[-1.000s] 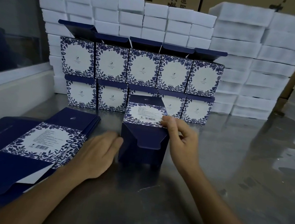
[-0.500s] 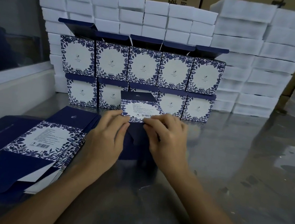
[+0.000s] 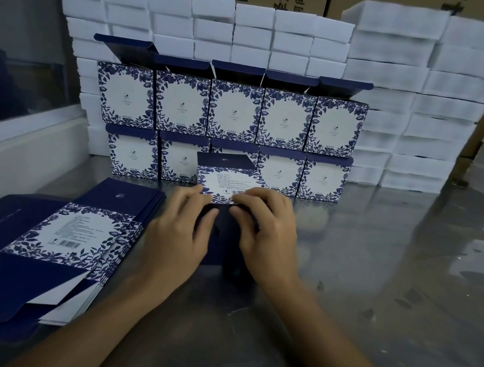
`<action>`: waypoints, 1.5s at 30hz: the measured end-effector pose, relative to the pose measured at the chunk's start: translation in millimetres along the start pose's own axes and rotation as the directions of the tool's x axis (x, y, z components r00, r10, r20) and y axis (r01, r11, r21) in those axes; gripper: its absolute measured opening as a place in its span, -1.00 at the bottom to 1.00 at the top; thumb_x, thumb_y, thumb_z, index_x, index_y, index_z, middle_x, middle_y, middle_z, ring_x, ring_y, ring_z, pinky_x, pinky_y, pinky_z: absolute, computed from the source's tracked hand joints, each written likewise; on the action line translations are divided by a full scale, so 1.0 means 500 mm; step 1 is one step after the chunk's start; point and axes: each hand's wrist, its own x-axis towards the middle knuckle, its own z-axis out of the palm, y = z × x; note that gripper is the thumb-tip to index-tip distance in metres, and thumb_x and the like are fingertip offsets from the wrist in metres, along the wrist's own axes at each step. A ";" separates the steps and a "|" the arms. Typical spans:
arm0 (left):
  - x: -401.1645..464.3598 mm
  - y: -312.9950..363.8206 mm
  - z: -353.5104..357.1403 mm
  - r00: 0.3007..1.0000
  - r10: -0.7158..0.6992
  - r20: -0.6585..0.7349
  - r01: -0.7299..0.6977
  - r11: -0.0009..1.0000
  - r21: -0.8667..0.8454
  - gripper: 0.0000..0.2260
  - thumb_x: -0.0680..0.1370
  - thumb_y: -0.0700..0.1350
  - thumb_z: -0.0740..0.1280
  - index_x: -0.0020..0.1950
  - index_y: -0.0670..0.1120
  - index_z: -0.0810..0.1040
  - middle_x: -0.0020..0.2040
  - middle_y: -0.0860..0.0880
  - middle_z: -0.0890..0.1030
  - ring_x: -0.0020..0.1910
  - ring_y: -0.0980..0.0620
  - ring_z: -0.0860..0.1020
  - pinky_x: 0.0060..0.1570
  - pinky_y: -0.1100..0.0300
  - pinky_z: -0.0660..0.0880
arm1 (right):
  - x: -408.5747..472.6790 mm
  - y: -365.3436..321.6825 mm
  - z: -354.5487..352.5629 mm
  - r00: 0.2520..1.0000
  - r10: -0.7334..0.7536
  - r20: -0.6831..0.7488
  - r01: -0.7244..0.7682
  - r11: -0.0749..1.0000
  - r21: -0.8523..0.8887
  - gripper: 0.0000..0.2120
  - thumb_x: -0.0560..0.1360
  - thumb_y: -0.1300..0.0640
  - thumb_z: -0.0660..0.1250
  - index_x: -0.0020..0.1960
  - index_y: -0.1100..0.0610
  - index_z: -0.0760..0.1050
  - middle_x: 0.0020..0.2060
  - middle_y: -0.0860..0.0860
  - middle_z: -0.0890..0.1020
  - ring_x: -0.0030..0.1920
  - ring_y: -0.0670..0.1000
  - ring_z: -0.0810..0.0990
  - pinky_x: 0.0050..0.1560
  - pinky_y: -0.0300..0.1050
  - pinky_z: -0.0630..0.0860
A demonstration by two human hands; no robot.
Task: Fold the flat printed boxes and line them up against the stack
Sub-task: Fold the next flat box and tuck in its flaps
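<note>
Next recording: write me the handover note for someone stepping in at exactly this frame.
Left hand and right hand: both on the box being folded, fingers curled over its near dark flaps, grip on its printed edge.
That box lies on the metal table, just in front of the folded boxes.
Done: ten folded boxes, two rows of five, against the white foam stack.
Left: finish closing this box's end, set it in line, then work through the flat boxes piled on the left.
</note>
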 end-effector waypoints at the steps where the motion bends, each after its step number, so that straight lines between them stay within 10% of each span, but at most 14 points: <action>1: -0.003 -0.001 -0.001 1.000 -0.007 0.007 0.007 1.000 -0.003 -0.84 0.55 -0.22 0.39 0.07 -0.28 0.59 0.10 -0.20 0.57 -0.08 -0.17 0.64 -0.34 -0.06 0.61 | -0.002 0.005 -0.002 1.000 0.018 -0.002 -0.018 1.000 0.025 -0.88 0.55 0.21 0.41 0.05 0.19 0.67 0.00 0.08 0.62 0.05 0.15 0.55 0.05 0.08 0.48; 9: -0.012 -0.010 0.004 0.994 -0.081 0.080 0.085 0.995 -0.057 -0.66 0.48 -0.16 0.48 0.21 -0.18 0.52 0.32 -0.13 0.48 0.12 -0.04 0.53 -0.14 -0.01 0.60 | -0.006 0.025 -0.007 0.992 0.121 -0.043 -0.117 0.989 0.087 -0.87 0.56 0.20 0.39 0.08 0.17 0.67 0.14 0.14 0.56 0.09 0.11 0.59 0.03 -0.01 0.56; 15: -0.027 -0.022 0.013 0.983 -0.124 0.137 0.144 0.978 -0.148 -0.48 0.45 -0.12 0.51 0.32 0.04 0.34 0.42 -0.09 0.39 0.37 0.00 0.40 0.12 0.16 0.42 | -0.027 0.045 -0.024 0.918 0.376 0.122 -0.395 0.893 0.216 -0.76 0.64 0.10 0.27 0.23 -0.19 0.48 -0.13 -0.35 0.60 -0.08 -0.13 0.60 -0.06 -0.01 0.58; 19: -0.032 -0.030 0.015 0.980 -0.147 0.131 0.170 0.967 -0.188 -0.31 0.41 -0.14 0.55 0.42 0.05 0.25 0.42 -0.05 0.40 0.38 0.08 0.39 0.26 0.16 0.44 | -0.022 0.050 -0.021 0.920 0.378 0.102 -0.392 0.885 0.252 -0.78 0.64 0.08 0.28 0.15 -0.24 0.45 -0.09 -0.30 0.59 -0.11 -0.18 0.61 -0.12 -0.07 0.58; 22: -0.032 -0.038 0.011 0.972 -0.194 0.135 0.215 0.962 -0.168 -0.21 0.36 -0.11 0.58 0.46 0.07 0.20 0.39 0.03 0.41 0.29 0.30 0.32 0.19 0.49 0.27 | -0.027 0.055 -0.020 0.915 0.366 0.172 -0.402 0.864 0.303 -0.68 0.58 0.07 0.38 0.21 -0.27 0.42 0.00 -0.23 0.60 -0.09 -0.15 0.63 -0.13 -0.11 0.60; 27: -0.035 -0.045 0.016 0.965 -0.231 0.124 0.249 0.957 -0.148 -0.15 0.33 -0.11 0.61 0.46 0.14 0.18 0.35 0.05 0.44 0.19 0.34 0.33 0.05 0.47 0.34 | -0.038 0.056 -0.010 0.884 0.347 0.312 -0.415 0.890 0.188 -0.25 0.36 0.08 0.59 0.28 -0.38 0.20 0.04 -0.39 0.48 -0.06 -0.25 0.56 -0.17 -0.26 0.56; 33: -0.034 -0.048 0.021 0.978 -0.210 0.008 0.210 0.972 -0.104 -0.32 0.31 -0.13 0.62 0.29 0.06 0.31 0.14 0.05 0.49 -0.11 0.25 0.39 -0.20 0.34 0.33 | -0.045 0.044 0.004 0.958 0.263 0.116 -0.276 0.955 0.109 -0.43 0.37 -0.06 0.53 0.19 -0.20 0.22 -0.10 -0.31 0.47 -0.17 -0.24 0.52 -0.28 -0.26 0.45; 45: -0.035 -0.049 0.003 0.969 -0.226 0.099 0.246 0.912 -0.328 -0.45 0.38 0.24 0.46 0.15 0.06 0.24 0.02 0.28 0.48 0.00 0.29 0.54 -0.14 0.46 0.44 | -0.041 0.038 -0.014 0.949 0.287 0.131 -0.309 0.930 0.200 -0.59 0.43 -0.40 0.31 0.02 -0.12 0.36 -0.07 -0.21 0.55 0.00 -0.14 0.55 -0.08 -0.21 0.49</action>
